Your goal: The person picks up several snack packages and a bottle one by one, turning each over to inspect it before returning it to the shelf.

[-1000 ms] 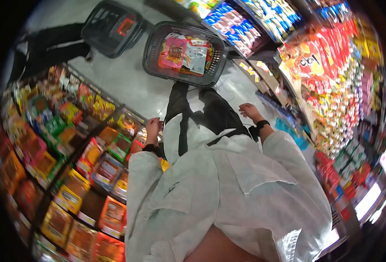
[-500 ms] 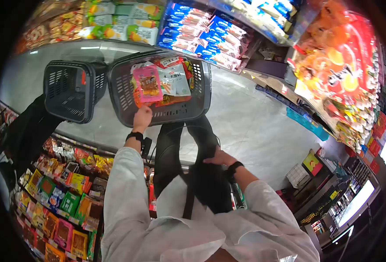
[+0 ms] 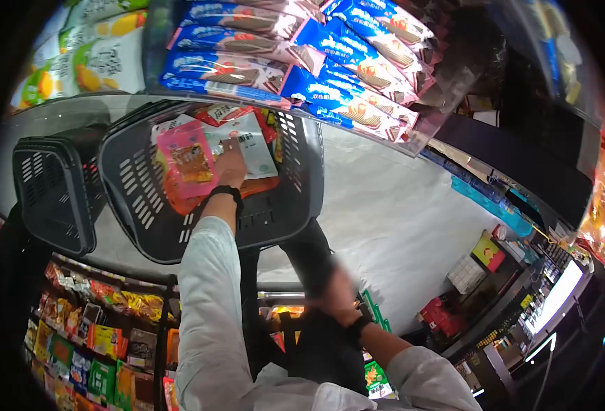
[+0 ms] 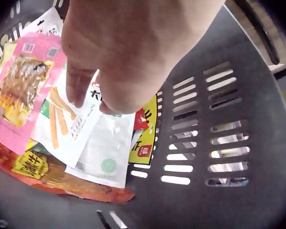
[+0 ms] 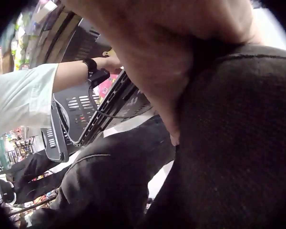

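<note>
My left hand (image 3: 230,168) reaches down into a dark grey basket (image 3: 134,198), its fingers touching a white packet (image 3: 258,154) beside a pink packet (image 3: 187,154). The left wrist view has the left hand (image 4: 138,52) over the white packets (image 4: 102,155), two fingertips apart against them; no packet shows lifted. An orange-red packet (image 4: 81,183) lies beneath. My right hand (image 3: 337,298), blurred in the head view, rests against dark cloth near my legs. In the right wrist view the right hand (image 5: 152,62) lies on that cloth (image 5: 233,138), its fingers partly hidden.
A second grey basket (image 3: 52,195) stands at the left, near another person's dark-clothed legs. Blue snack packets (image 3: 237,72) fill a shelf just beyond the basket. More packaged food (image 3: 104,339) is racked at lower left. Grey floor (image 3: 378,205) runs to the right.
My left hand has moved from my side, past the basket's near edge, onto the packets. The right hand has come in to the dark cloth. The basket and blue-packet shelf appear closer.
</note>
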### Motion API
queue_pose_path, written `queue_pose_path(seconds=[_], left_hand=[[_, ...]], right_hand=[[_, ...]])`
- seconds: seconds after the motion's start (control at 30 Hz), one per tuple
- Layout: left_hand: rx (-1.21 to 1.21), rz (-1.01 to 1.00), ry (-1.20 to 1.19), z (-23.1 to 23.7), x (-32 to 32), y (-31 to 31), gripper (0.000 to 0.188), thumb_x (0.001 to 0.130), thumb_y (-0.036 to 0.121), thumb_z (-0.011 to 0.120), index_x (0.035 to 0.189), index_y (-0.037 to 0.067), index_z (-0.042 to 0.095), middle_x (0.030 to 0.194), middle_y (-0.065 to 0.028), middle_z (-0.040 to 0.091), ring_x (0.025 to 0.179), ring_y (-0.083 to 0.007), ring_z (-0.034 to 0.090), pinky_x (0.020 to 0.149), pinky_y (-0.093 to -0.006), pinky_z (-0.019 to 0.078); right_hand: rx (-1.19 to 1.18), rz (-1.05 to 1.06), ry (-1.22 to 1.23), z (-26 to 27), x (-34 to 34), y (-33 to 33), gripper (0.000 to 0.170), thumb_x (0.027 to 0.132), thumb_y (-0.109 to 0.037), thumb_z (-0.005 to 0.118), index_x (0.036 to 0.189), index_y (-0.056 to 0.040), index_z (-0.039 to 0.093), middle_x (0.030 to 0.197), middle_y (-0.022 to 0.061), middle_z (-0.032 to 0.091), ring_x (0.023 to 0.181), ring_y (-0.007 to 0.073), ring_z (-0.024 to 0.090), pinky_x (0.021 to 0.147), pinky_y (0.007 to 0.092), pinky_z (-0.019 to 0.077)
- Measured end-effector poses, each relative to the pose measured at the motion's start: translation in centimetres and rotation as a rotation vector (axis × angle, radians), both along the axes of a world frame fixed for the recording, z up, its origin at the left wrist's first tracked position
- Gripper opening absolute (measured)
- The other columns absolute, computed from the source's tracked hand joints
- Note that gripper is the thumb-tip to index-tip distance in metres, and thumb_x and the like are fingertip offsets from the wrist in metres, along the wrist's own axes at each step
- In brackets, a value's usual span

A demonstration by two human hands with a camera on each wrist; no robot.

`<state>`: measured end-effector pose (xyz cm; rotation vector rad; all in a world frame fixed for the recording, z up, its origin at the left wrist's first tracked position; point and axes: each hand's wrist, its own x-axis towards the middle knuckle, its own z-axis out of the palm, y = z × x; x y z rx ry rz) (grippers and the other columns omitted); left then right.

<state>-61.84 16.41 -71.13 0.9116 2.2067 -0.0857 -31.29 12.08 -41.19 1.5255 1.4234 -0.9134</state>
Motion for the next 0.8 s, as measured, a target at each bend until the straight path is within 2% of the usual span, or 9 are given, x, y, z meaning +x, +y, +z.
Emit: queue_pose_path(seconds=[0.2, 0.3, 0.37, 0.4, 0.53, 0.6, 0.67, 0.73, 0.8], left_hand=[[-0.199, -0.166, 0.008, -1.4, -0.7, -2.5, 0.027, 0.096, 0.012, 0.045, 0.119, 0.01, 0.06, 0.119, -0.0204, 0.059, 0.1, -0.0366, 0.068, 0.081, -0.049, 0.0557], [-0.032, -0.076, -0.172, 3.3, -0.8, -2.7, 0.023, 0.089, 0.011, 0.06, 0.111, 0.003, 0.063, 0.124, -0.0221, 0.057, 0.109, -0.0399, 0.062, 0.089, -0.0508, 0.0518], [0.236, -0.06, -0.124, 7.2, -0.4, -3.3, 0.026, 0.089, 0.014, 0.063, 0.113, 0.002, 0.062, 0.115, -0.0189, 0.062, 0.099, -0.0342, 0.066, 0.082, -0.0465, 0.054], [0.379, -0.054, -0.099, 9.8, -0.1, -3.4, 0.028, 0.09, 0.016, 0.065, 0.115, 0.002, 0.061, 0.111, -0.0173, 0.064, 0.093, -0.0313, 0.067, 0.079, -0.0443, 0.0552], [0.651, 0.745, -0.748, 26.2, 1.2, -3.1, 0.023, 0.097, 0.016, 0.062, 0.113, 0.0, 0.06, 0.089, -0.0025, 0.062, 0.071, -0.0085, 0.059, 0.061, -0.0261, 0.0528], [0.655, 1.007, -0.807, 36.5, 2.0, -3.1, 0.022, 0.099, 0.015, 0.06, 0.116, 0.0, 0.058, 0.092, -0.003, 0.063, 0.072, -0.0094, 0.06, 0.064, -0.0271, 0.054], [0.672, 1.057, -0.902, 46.6, 2.4, -4.4, 0.025, 0.097, 0.013, 0.061, 0.118, 0.0, 0.056, 0.098, -0.0056, 0.067, 0.076, -0.0109, 0.063, 0.07, -0.0274, 0.0556], [0.751, 1.029, -1.003, 53.4, 2.3, -5.2, 0.025, 0.098, 0.012, 0.06, 0.119, 0.0, 0.056, 0.098, -0.0054, 0.066, 0.077, -0.0114, 0.063, 0.073, -0.0282, 0.0565], [0.762, 1.073, -1.127, 58.6, 2.7, -7.1, 0.025, 0.098, 0.011, 0.059, 0.122, 0.002, 0.054, 0.104, -0.0061, 0.065, 0.079, -0.0127, 0.064, 0.074, -0.0294, 0.0574]], right_hand=[[0.012, 0.052, -0.03, -0.4, -0.3, 0.4, 0.13, 0.052, -0.041, 0.095, 0.148, -0.0009, 0.018, 0.13, 0.0312, 0.043, 0.118, 0.0508, 0.051, 0.101, 0.0528, 0.0467], [0.013, 0.091, -0.038, -0.6, -0.3, 0.3, 0.123, 0.053, -0.036, 0.095, 0.147, -0.0046, 0.021, 0.127, 0.0278, 0.045, 0.117, 0.0475, 0.052, 0.099, 0.0519, 0.048], [-0.011, 0.068, -0.008, 0.0, -0.3, 1.3, 0.121, 0.051, -0.037, 0.095, 0.145, -0.0051, 0.024, 0.124, 0.0262, 0.048, 0.115, 0.0464, 0.054, 0.097, 0.0512, 0.0492], [-0.047, 0.022, 0.044, 0.2, 0.3, 1.7, 0.122, 0.052, -0.037, 0.094, 0.145, -0.0034, 0.022, 0.127, 0.0283, 0.047, 0.118, 0.0477, 0.053, 0.097, 0.0514, 0.0491], [-0.129, -0.002, 0.109, 1.3, 1.4, 1.5, 0.116, 0.057, -0.04, 0.091, 0.143, 0.0008, 0.026, 0.136, 0.0327, 0.046, 0.121, 0.0476, 0.053, 0.098, 0.0481, 0.0497], [-0.164, 0.124, 0.153, 4.2, 0.8, 1.4, 0.103, 0.061, -0.04, 0.089, 0.138, 0.0027, 0.037, 0.133, 0.0309, 0.052, 0.119, 0.0438, 0.056, 0.097, 0.0455, 0.0501], [-0.294, 0.306, 0.271, 7.6, 1.2, 2.8, 0.088, 0.065, -0.039, 0.087, 0.132, 0.0038, 0.049, 0.126, 0.0278, 0.059, 0.116, 0.0394, 0.06, 0.096, 0.0426, 0.0505], [-0.228, 0.394, 0.588, 9.4, 1.9, 4.1, 0.074, 0.074, -0.041, 0.081, 0.129, 0.002, 0.057, 0.1, 0.0183, 0.072, 0.099, 0.0318, 0.069, 0.087, 0.0387, 0.0542], [-0.261, -0.166, 0.758, 15.4, 1.4, 5.6, 0.056, 0.086, -0.032, 0.075, 0.131, -0.0024, 0.058, 0.115, 0.0131, 0.07, 0.105, 0.0218, 0.066, 0.091, 0.0329, 0.0514]])
